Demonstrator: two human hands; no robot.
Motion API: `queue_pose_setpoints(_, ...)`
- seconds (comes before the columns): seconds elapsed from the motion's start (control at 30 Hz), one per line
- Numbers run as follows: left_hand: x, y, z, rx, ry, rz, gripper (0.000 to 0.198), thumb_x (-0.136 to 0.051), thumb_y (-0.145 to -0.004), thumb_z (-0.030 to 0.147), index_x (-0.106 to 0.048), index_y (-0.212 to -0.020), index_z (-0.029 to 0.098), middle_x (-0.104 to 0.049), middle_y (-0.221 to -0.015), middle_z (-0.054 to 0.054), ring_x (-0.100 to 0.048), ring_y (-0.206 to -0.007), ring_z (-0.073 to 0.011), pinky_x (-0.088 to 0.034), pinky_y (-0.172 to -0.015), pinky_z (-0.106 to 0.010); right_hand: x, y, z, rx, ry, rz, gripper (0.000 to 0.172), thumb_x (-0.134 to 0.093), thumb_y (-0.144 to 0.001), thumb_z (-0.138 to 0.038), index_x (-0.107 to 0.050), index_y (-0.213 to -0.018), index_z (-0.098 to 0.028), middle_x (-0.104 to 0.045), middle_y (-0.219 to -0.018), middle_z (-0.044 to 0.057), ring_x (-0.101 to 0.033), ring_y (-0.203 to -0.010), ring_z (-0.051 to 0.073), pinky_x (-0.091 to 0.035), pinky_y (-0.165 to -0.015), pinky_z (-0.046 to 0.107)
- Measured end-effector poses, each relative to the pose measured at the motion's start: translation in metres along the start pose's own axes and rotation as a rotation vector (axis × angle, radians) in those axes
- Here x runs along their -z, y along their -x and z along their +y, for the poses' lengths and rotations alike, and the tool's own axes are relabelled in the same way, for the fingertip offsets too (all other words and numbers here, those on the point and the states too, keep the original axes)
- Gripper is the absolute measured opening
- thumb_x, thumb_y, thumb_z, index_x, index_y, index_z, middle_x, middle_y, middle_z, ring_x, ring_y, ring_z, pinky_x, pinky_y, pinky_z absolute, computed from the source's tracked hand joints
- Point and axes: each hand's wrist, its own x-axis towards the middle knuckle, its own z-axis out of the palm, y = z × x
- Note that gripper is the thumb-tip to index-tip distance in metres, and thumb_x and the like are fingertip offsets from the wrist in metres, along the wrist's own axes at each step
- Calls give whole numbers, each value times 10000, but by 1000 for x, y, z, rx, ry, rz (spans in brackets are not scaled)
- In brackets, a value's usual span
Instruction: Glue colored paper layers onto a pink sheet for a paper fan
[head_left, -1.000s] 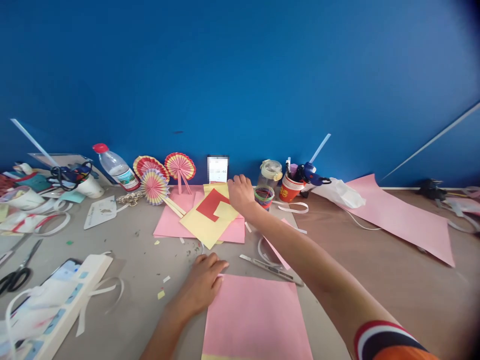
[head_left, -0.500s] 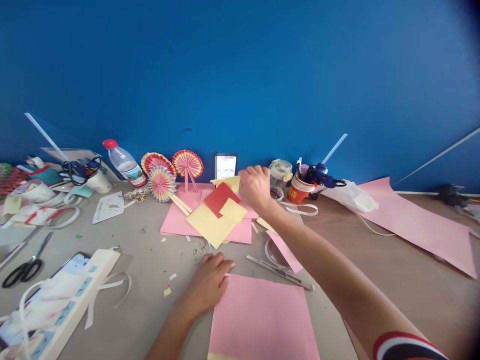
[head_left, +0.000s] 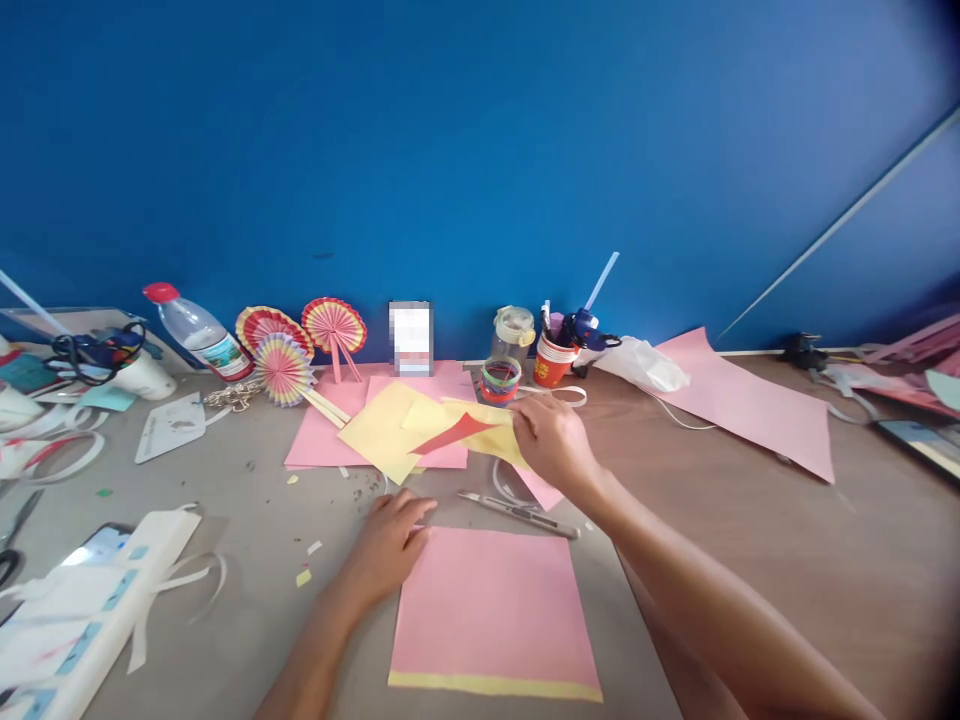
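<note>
Right hand [head_left: 555, 445] pinches a yellow sheet [head_left: 491, 443] beside the paper pile

On the left of the bench [head_left: 259, 560], a power strip [head_left: 127, 572] lies well apart from the paper. The left hand [head_left: 386, 545] rests with fingers loosely bent, gripping nothing, its thumb at the top-left corner of a pink sheet [head_left: 491, 610]. That sheet lies flat before the person, a yellow strip [head_left: 495, 686] along its near edge. Behind it, a yellow square [head_left: 382, 430] lies over pink paper [head_left: 315, 440], and a red piece [head_left: 450, 437] overlaps the yellow sheet. Farther right, the right hand's grip is closed on the yellow sheet's edge. It seems best to draw this out low and slowly, so the red piece slides off uncreased, with light left-hand pressure on the pink corner, and to clear the knife [head_left: 517, 513] just beyond the pink sheet.
</note>
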Motion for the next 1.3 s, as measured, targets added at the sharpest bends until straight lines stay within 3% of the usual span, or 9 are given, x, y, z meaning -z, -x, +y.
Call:
queue_pose_setpoints(0.13,-5,-1,-3,116,371,157,372,-445,-893,342,-504,-1243,228,-592,-1066,-58,-553,-743,-135,-498,-758,-317,-15,8,-3,11,53,-44,243,-424,-858,-127,-663,-841,-165,-662,-778,85,-568,-759,219,-372,-717,318)
queue_pose_setpoints(0.23,-4,-2,-1,135,662,264,648,-484,-898,410,-190,-1455,260,-559,-1206,-98,-549,-669,-95,-509,-742,-311,-20,11,-7,18,-51,-39,238,-427,-865,-125,-662,-863,-169,-674,-809,85,-582,-781,216,-390,-732,315)
queue_pose_setpoints(0.43,3,-4,3,188,901,409,970,-572,-860,451,181,-1461,334,-585,-1226,-87,-621,-644,-100,-536,-769,-336,-26,13,-12,2,-268,-49,226,-444,-868,-130,-664,-905,-163,-694,-865,90,-615,-834,213,-434,-761,310)
queue_pose_setpoints(0.5,3,-5,-2,226,894,457,972,-581,-849,460,139,-1480,291,-662,-996,-21,-622,-620,-118,-539,-742,-329,-27,13,-13,8,-307,-77,240,-436,-870,-121,-667,-921,-161,-697,-880,93,-619,-858,214,-441,-778,314)
queue_pose_setpoints(0.6,3,-6,-11,306,806,471,804,-571,-832,509,-221,-1480,189,-641,-680,32,-614,-635,-139,-515,-727,-295,-30,11,-12,16,-350,-89,246,-435,-864,-125,-674,-907,-168,-699,-867,87,-624,-857,213,-447,-782,315)
queue_pose_setpoints(0.7,2,-7,-18,403,708,533,691,-559,-805,575,-483,-1347,153,-650,-632,10,-553,-577,-120,-463,-603,-237,-30,8,-7,-59,-408,-42,224,-455,-847,-151,-676,-874,-174,-700,-851,74,-627,-818,205,-451,-748,303)
queue_pose_setpoints(0.93,5,-8,-19,453,659,546,716,-551,-802,582,-445,-1379,171,-672,-724,2,-476,-480,-88,-402,-501,-222,-6,8,-3,-363,-633,-164,240,-475,-842,-289,-688,-853,-180,-656,-739,22,-574,-672,168,-417,-602,260)
queue_pose_setpoints(1.2,-5,-13,-27,289,329,569,643,-497,-863,366,-309,-1443,161,-659,-735,9,-582,-621,-130,-487,-695,-287,11,65,-26,-310,-543,-501,255,-437,-884,-252,-658,-990,-184,-638,-724,11,-530,-593,138,-381,-541,240)
queue_pose_setpoints(1.3,-4,-12,-29,197,75,567,487,-466,-873,314,-491,-1331,151,-621,-600,22,-595,-635,-157,-488,-766,-320,8,85,-32,-266,-427,-523,297,-440,-875,-203,-633,-1098,-164,-666,-808,54,-575,-654,165,-420,-588,264)
